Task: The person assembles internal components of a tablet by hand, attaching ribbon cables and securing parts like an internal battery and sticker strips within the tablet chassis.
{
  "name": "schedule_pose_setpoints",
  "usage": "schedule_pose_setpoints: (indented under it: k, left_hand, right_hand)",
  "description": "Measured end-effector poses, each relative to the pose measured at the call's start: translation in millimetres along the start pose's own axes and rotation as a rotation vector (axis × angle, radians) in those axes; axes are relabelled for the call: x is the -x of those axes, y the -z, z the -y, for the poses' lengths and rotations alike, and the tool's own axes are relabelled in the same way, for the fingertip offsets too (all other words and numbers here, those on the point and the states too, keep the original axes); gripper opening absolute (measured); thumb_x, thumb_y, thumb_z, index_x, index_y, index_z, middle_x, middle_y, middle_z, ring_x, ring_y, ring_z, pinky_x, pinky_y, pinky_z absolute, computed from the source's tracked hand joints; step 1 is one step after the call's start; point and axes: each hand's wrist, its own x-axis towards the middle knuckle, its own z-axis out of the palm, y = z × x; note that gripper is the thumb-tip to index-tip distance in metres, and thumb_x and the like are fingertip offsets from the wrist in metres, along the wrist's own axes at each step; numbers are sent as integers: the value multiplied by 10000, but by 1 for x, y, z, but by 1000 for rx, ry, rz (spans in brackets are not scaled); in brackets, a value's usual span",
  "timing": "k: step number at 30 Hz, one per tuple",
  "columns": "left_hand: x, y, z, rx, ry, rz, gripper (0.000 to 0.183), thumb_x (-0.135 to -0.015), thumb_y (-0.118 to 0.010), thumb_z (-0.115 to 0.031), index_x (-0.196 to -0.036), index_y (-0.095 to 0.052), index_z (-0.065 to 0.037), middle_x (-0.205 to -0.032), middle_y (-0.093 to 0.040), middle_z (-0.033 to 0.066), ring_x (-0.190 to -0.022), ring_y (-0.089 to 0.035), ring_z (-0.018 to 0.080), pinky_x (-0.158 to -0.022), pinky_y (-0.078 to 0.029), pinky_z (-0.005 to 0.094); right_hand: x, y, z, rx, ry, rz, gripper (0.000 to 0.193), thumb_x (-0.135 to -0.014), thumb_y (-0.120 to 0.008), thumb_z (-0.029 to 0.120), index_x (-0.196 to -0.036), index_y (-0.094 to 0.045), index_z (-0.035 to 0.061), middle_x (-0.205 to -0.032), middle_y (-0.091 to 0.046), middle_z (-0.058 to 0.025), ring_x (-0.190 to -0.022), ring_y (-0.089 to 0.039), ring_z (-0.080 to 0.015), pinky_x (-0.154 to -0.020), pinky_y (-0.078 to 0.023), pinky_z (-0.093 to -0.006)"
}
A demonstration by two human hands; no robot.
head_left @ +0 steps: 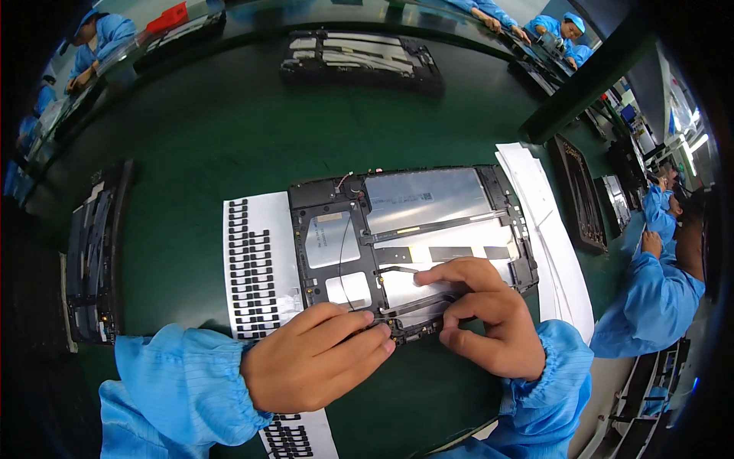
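Blue, faintly lined sleeves (183,382), gathered cuffs (248,417)

Table (191,138): broad, dark green top, spreading across the view.
Post (592,80): dark, slanting in the upper right.
Lights (699,143): bright white tubes at far right.
Floor (600,375): pale grey, showing at the lower right.

Device frame (317,200) of matt black plastic by its look; silver panels (405,208) set in it smooth and metallic, glossy where light catches. Green worktop (214,153) smooth, low sheen; white sheets (550,239) beside the frame matt paper. Blue sleeves (180,382) thin, finely lined cloth, crinkled at cuffs.
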Motion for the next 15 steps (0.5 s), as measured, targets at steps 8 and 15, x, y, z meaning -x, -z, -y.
schedule_pose_setpoints:
  k: [8,15]
  left_hand:
    - [-1,6,-1,-62,36,34,263,-670,-622,-53,-932,-628,-36,-966,-596,72,-875,-553,216,-726,-449,333]
    - [-1,7,-6,-83,59,82,262,-686,-619,-75,-946,-627,-52,-992,-593,64,-916,-548,214,-773,-428,352]
  right_hand:
    - [-6,1,2,-54,-79,-14,29,-594,-574,-17,-614,-554,-8,-1107,-520,-150,-1004,-449,-282,-842,-370,-355]
    - [-5,-1,-2,-6,-47,-8,47,-594,-584,19,-601,-542,-1,-1100,-514,-177,-1015,-443,-268,-824,-357,-345]
